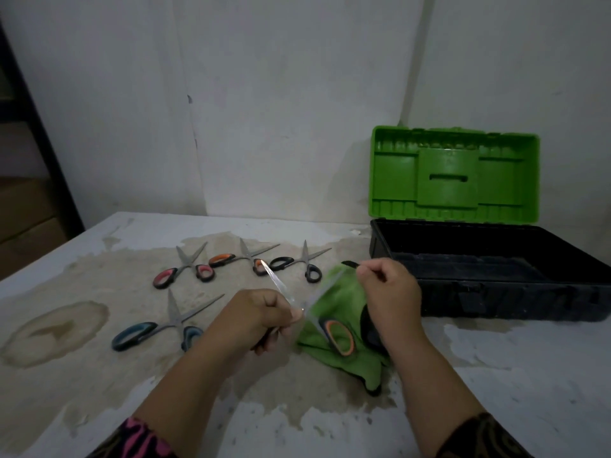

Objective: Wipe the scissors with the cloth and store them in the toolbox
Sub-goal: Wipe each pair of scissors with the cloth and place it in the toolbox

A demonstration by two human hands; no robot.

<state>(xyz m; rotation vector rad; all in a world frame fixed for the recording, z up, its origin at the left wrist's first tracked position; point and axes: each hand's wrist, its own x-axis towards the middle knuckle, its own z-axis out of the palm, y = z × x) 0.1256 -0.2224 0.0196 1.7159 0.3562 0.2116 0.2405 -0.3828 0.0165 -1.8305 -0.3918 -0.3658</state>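
Observation:
My left hand (261,314) grips one handle of an open pair of orange-and-black scissors (337,337), blades spread and blurred in front of me. My right hand (390,294) holds the green cloth (334,353) by its black-edged upper corner; the cloth hangs down behind the scissors to the table. The orange handle loop lies against the cloth. Several other scissors lie open on the table: pink-handled (185,271), orange-handled (244,259), black-handled (302,264) and teal-handled (162,328). The toolbox (496,292) stands open at the right, its green lid (453,175) upright.
The worn white table (529,375) has rough brown patches where its coating is gone. A wall rises just behind the table and the toolbox lid leans near it. A dark shelf frame (39,133) with boxes stands at the far left.

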